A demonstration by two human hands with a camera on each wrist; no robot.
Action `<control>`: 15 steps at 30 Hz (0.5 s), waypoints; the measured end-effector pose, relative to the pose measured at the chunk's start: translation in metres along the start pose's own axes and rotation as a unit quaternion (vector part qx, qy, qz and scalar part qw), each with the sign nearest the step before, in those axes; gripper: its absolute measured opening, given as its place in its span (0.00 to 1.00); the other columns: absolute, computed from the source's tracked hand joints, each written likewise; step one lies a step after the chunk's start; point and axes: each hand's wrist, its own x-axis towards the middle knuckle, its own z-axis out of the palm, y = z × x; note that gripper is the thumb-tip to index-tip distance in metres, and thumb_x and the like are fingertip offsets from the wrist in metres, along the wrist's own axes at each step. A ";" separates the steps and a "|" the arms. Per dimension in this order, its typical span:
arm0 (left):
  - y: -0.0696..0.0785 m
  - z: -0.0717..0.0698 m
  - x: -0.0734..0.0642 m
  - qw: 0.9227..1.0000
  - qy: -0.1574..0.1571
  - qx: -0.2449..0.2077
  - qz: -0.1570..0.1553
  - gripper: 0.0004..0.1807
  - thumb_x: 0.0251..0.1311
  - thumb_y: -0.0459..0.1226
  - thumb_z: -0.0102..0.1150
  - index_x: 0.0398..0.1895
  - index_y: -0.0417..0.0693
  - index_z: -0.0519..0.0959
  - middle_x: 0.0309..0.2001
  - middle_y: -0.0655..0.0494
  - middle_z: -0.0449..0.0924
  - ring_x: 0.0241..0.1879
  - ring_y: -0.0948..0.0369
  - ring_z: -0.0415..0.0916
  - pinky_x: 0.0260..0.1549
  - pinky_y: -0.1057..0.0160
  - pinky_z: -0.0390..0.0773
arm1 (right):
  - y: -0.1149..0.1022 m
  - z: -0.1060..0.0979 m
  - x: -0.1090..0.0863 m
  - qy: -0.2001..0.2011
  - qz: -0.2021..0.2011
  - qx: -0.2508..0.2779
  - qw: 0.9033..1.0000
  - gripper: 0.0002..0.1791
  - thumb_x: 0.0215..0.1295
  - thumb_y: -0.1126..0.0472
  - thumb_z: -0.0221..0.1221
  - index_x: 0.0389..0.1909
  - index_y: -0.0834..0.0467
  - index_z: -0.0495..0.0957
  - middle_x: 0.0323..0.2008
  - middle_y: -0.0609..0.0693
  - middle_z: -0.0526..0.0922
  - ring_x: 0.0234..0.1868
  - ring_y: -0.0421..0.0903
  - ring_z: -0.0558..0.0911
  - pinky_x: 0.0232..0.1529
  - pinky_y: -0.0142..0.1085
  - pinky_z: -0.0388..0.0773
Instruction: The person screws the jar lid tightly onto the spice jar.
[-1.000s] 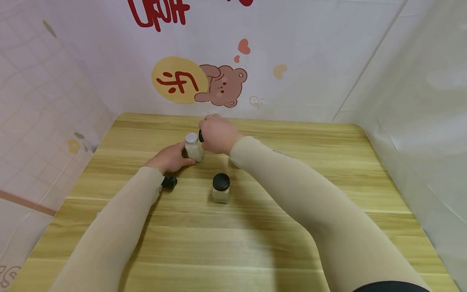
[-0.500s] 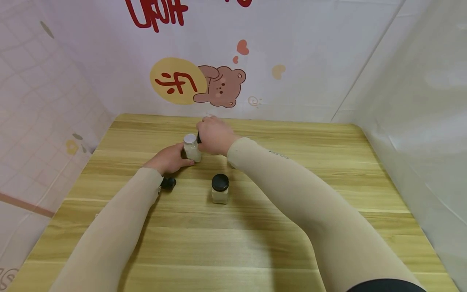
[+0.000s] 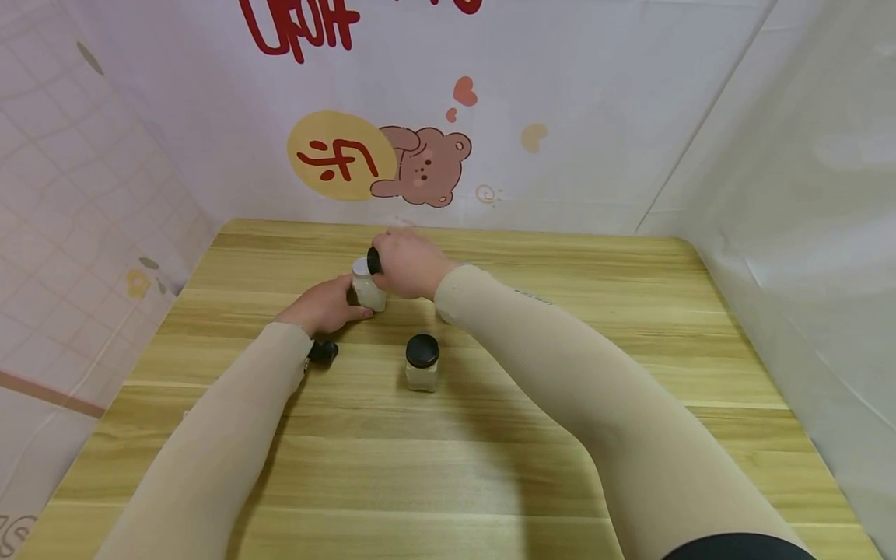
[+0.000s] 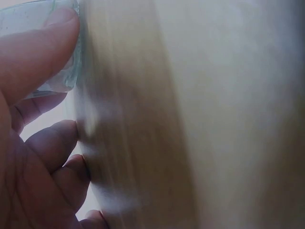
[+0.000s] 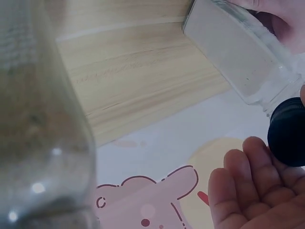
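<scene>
My left hand (image 3: 325, 305) grips a glass jar (image 3: 371, 295) with pale contents at the back of the table, and the thumb lies across the glass (image 4: 62, 78) in the left wrist view. In the head view the jar stands upright, its mouth bare. My right hand (image 3: 414, 264) pinches a black jar lid (image 3: 374, 261) edge-on, right at the jar's rim. From the right wrist, the lid (image 5: 288, 133) overlaps the jar's mouth at an angle, while other fingers (image 5: 233, 181) extend beside it.
A lidded jar (image 3: 422, 364) with a black top stands on the wooden table (image 3: 392, 467) nearer the front. Another glass jar (image 3: 444, 315) is mostly hidden behind the right sleeve; a large blurred glass (image 5: 43, 133) fills the right wrist view's left side. A printed curtain (image 3: 595, 117) hangs behind.
My right hand has shifted slightly left, bringing the black lid from beside the jar onto its rim in view. The left hand and jar stay nearly in place.
</scene>
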 end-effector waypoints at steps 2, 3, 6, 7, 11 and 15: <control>0.000 0.000 0.000 1.000 0.000 -0.001 0.001 0.39 0.71 0.52 0.66 0.78 0.49 0.63 0.74 0.39 0.71 0.76 0.39 0.65 0.75 0.36 0.64 | 0.000 0.001 0.000 -0.004 0.002 0.023 1.000 0.23 0.75 0.49 0.63 0.61 0.60 0.76 0.54 0.52 0.83 0.53 0.47 0.82 0.58 0.39 0.81; 0.000 0.000 -0.001 1.000 0.000 0.000 0.002 0.39 0.71 0.52 0.66 0.78 0.48 0.63 0.74 0.39 0.71 0.76 0.39 0.65 0.75 0.36 0.64 | -0.001 0.001 0.001 -0.005 0.002 0.032 0.999 0.23 0.75 0.50 0.63 0.61 0.60 0.75 0.54 0.52 0.83 0.53 0.47 0.83 0.58 0.39 0.81; -0.001 0.000 -0.002 1.000 -0.001 0.000 0.002 0.39 0.71 0.52 0.65 0.78 0.48 0.63 0.74 0.39 0.71 0.76 0.39 0.65 0.75 0.36 0.65 | -0.001 0.002 0.002 -0.008 0.002 0.052 0.999 0.22 0.76 0.51 0.62 0.62 0.60 0.75 0.54 0.53 0.83 0.52 0.47 0.83 0.57 0.39 0.81; -0.001 0.000 -0.002 1.000 -0.002 0.000 0.002 0.39 0.71 0.52 0.65 0.78 0.48 0.63 0.74 0.39 0.71 0.76 0.39 0.65 0.74 0.36 0.65 | -0.002 0.002 0.003 -0.009 0.002 0.055 0.998 0.23 0.76 0.51 0.62 0.62 0.60 0.75 0.54 0.53 0.84 0.52 0.47 0.83 0.57 0.39 0.81; 0.000 -0.001 -0.003 1.000 -0.003 0.001 0.003 0.38 0.72 0.52 0.65 0.78 0.49 0.63 0.74 0.40 0.71 0.76 0.38 0.65 0.74 0.36 0.65 | -0.003 0.004 0.006 -0.012 0.003 0.059 0.998 0.24 0.76 0.51 0.62 0.64 0.60 0.74 0.56 0.53 0.83 0.54 0.47 0.83 0.59 0.39 0.81; 0.000 -0.001 -0.003 1.000 -0.002 0.003 0.002 0.39 0.71 0.52 0.65 0.78 0.50 0.63 0.74 0.40 0.71 0.76 0.39 0.65 0.74 0.35 0.65 | -0.004 0.004 0.006 -0.008 -0.003 0.060 0.998 0.24 0.76 0.51 0.62 0.63 0.61 0.73 0.56 0.54 0.83 0.55 0.48 0.83 0.60 0.39 0.81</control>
